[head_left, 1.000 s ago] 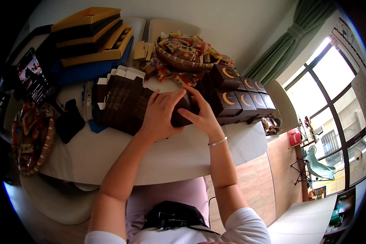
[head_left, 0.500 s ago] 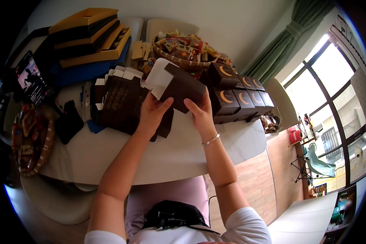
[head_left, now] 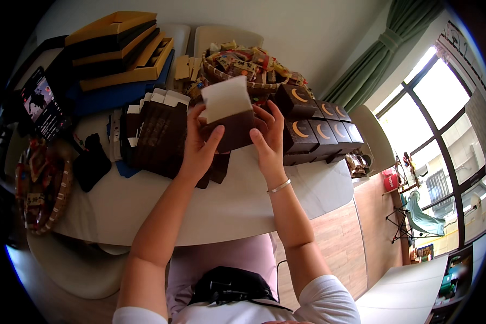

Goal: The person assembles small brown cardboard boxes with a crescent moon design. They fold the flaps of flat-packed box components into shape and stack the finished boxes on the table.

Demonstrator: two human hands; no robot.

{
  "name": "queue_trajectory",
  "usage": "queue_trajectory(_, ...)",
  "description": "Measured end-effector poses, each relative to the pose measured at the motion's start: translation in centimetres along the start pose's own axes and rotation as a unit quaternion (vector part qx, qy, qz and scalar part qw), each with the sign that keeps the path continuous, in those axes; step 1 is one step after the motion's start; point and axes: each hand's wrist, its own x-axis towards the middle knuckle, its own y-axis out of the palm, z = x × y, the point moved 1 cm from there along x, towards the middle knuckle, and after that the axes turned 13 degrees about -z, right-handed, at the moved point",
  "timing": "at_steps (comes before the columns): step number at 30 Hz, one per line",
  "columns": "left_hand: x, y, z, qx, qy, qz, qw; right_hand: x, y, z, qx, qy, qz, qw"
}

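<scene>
White round worktop [head_left: 146,208] carries all. Stack of flat yellow-and-black gift boxes [head_left: 119,48] at far left on blue sheet. Wicker basket of wrapped sweets [head_left: 243,67] at far middle. Row of dark brown cube boxes with gold crescent marks [head_left: 318,132] at right. Pile of flat unfolded dark brown cartons with white flaps [head_left: 156,129] left of hands. Dark brown carton with white open flap [head_left: 229,116] held above worktop, tilted. Left hand [head_left: 200,148] fingers wrapped on its left side; right hand [head_left: 269,137] fingers spread against right side.
</scene>
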Motion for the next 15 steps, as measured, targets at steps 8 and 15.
queue_trajectory(8,-0.9,0.9,0.4,0.106,0.152,0.059,0.981,-0.7,0.4,0.4,-0.080,-0.084,-0.011,0.993)
queue_trajectory(15,-1.0,0.8,-0.1,0.127,0.090,0.065,0.986,-0.5,-0.4,0.1,-0.149,-0.120,-0.013,0.981)
